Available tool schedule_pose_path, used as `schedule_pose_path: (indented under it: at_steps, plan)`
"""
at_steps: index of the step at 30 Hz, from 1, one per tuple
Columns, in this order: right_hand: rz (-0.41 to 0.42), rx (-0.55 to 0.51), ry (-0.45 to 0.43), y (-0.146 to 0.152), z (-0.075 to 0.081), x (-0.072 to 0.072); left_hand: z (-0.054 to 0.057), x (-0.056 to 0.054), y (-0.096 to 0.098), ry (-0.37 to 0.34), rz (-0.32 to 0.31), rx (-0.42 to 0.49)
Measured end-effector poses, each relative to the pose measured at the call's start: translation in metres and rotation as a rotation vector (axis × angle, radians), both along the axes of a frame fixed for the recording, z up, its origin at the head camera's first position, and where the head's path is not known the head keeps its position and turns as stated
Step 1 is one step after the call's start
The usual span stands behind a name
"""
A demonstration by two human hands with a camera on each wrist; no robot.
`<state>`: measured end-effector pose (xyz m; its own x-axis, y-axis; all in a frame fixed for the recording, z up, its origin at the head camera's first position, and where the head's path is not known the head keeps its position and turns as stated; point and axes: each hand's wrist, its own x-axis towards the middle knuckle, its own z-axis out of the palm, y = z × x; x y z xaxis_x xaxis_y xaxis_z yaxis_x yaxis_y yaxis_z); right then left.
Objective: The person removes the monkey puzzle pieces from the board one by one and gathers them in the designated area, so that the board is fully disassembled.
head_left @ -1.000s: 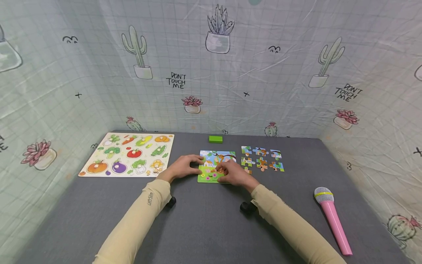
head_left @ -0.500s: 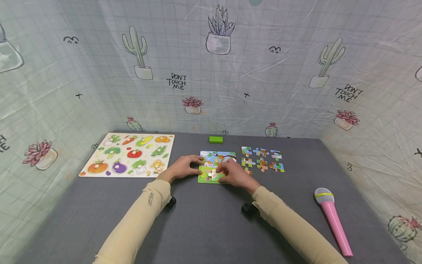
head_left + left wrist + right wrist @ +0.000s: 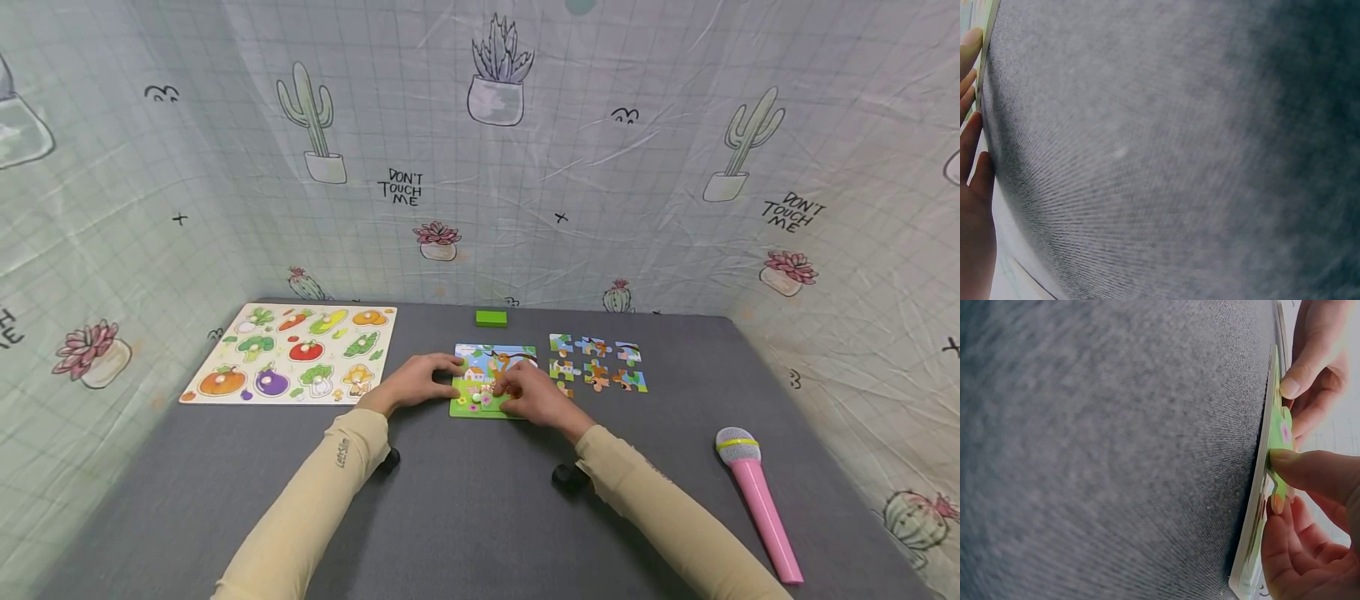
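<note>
A small jigsaw board (image 3: 459, 409) with a printed garden scene lies at the middle of the table. At its left edge my left hand (image 3: 415, 379) touches it, fingers extended and thumb spread toward the near side. My right hand (image 3: 536, 396) is over the board's lower right part. Between thumb and fingers it pinches a green jigsaw piece with a pink flower (image 3: 1285, 431), low over the board. In the right wrist view the left thumb (image 3: 1290, 387) presses near the board's edge. The right hand hides the board's right portion in the head view.
Several loose jigsaw pieces (image 3: 596, 372) lie in rows right of the board. A vegetable peg puzzle (image 3: 292, 400) is at the left, a green block (image 3: 491, 318) behind, and a pink toy microphone (image 3: 765, 517) at the right. Patterned cloth (image 3: 487, 175) walls the table.
The pinched piece has shifted slightly and changed its tilt; the bright sheen it showed half a second ago is gone. The right hand has barely moved, and the left hand stays at the board's edge.
</note>
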<state>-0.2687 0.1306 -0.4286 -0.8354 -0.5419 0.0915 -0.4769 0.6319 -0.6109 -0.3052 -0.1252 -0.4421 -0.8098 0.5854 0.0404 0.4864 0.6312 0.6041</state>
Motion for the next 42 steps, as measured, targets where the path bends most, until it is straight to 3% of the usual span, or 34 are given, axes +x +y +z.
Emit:
schedule_pose_path:
  at_steps: [8,14,18,21,42]
  plan:
    - [0.001,-0.061,-0.08,0.004,0.0,-0.003,0.0,0.0,-0.001,0.008,-0.009,0.001]
    - [-0.002,-0.135,-0.202,0.009,0.003,-0.001,-0.002,-0.002,-0.002,0.004,-0.01,-0.012]
    - [-0.075,-0.185,-0.303,0.011,0.005,0.002,-0.005,-0.004,-0.003,0.013,-0.009,-0.022]
    - [-0.146,-0.232,-0.333,0.014,0.005,0.005,-0.005,-0.004,-0.002,0.016,-0.009,-0.023]
    - [-0.359,-0.224,-0.29,0.091,0.002,0.034,-0.005,-0.004,-0.003,-0.016,-0.006,-0.023]
